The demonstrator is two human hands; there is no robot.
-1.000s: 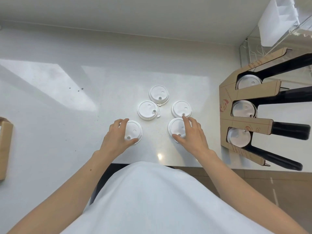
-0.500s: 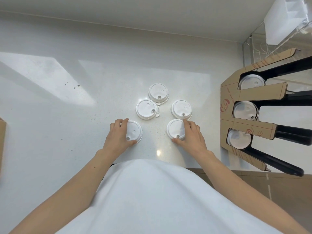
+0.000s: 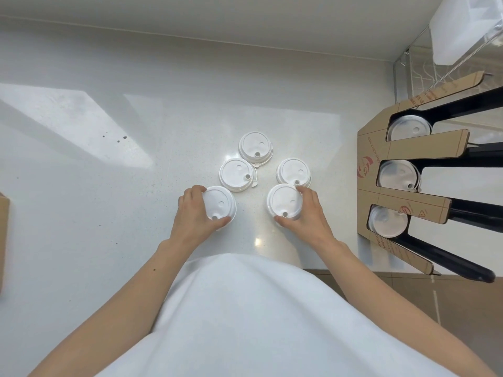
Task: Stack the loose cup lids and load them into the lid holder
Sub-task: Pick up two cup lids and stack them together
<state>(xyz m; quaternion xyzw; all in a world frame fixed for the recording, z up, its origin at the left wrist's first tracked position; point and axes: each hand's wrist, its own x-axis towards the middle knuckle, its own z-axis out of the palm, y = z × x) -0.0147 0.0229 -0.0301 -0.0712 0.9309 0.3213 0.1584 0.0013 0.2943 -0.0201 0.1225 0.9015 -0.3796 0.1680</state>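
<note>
Now each hand grips one round white plastic cup lid by its rim on the white counter (image 3: 81, 213), left hand (image 3: 192, 214) w/ near-left lid (image 3: 219, 205), right hand (image 3: 307, 216) w/ near-right lid (image 3: 284, 202); best to lift level, nest sip holes aligned, before the cardboard lid holder (image 3: 381, 194) at right.

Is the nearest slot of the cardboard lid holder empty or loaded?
Loaded: a white plastic lid shows inside the nearest slot of the brown cardboard lid holder. Stack depth: cannot tell.

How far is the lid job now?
Early. The holder already shows lids in three slots. Left hand grips one lid, right hand another. Three lids lie loose on the counter; no stack yet.
</note>
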